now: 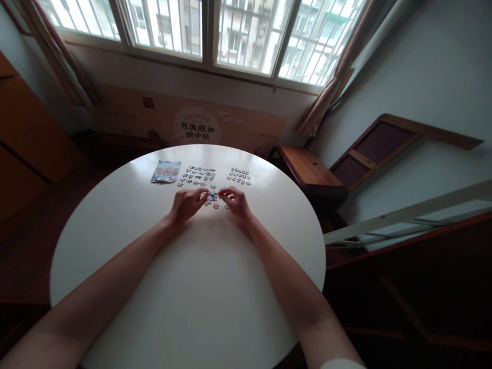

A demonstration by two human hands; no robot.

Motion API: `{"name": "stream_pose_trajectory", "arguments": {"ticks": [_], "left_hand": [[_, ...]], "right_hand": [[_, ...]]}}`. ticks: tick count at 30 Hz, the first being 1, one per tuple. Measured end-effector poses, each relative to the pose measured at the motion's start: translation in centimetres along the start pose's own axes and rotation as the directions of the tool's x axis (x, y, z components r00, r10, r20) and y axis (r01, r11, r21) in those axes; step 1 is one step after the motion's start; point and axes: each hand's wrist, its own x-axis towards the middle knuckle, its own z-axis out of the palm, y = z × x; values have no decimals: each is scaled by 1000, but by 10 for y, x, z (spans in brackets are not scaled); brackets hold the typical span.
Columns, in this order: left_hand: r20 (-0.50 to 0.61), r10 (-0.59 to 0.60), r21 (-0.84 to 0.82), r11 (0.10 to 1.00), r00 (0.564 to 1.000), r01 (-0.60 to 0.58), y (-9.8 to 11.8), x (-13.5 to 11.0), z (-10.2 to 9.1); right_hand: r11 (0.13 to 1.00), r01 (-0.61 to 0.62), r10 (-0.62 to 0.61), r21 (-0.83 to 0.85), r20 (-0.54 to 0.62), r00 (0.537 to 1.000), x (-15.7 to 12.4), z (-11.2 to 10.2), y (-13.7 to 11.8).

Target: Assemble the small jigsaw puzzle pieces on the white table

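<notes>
Close together over the table's far half, both hands are closed in a pinch among small jigsaw puzzle pieces. My left hand (pixel 188 204) has thumb and forefinger pressed together on a small puzzle piece, mostly covered by the fingertips. My right hand (pixel 235 201) pinches a puzzle piece too, just across from the left fingertips. Between and below them lies a little cluster of blue and multicoloured pieces (pixel 212 197). Beyond the left hand, rows of puzzle pieces (pixel 198 174) lie spread out, and a smaller group of pieces (pixel 240 176) is laid in rows past the right hand.
A colourful printed packet (pixel 166 171) lies left of the rows. Everything rests on a round white table (pixel 184 287). A wooden stool or bench (pixel 307 165) stands off its right side, near a folded wooden frame (pixel 378 141) at the wall. A long cardboard box (pixel 238 120) sits under the windows.
</notes>
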Motion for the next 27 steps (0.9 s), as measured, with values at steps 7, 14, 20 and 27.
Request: {"name": "stream_pose_trajectory", "arguments": {"ticks": [7, 14, 20, 27], "left_hand": [[-78, 140, -28, 989, 987, -142, -4, -2, 11], [-71, 187, -65, 979, 980, -192, -6, -3, 11], [-49, 199, -95, 975, 979, -203, -5, -2, 11], [13, 142, -190, 972, 990, -137, -8, -2, 14]], "right_hand": [[992, -82, 78, 94, 51, 996, 1, 3, 2], [986, -110, 103, 128, 59, 993, 1, 3, 4], [989, -95, 90, 113, 46, 995, 1, 2, 2], [989, -106, 103, 107, 37, 994, 0, 1, 1]]}}
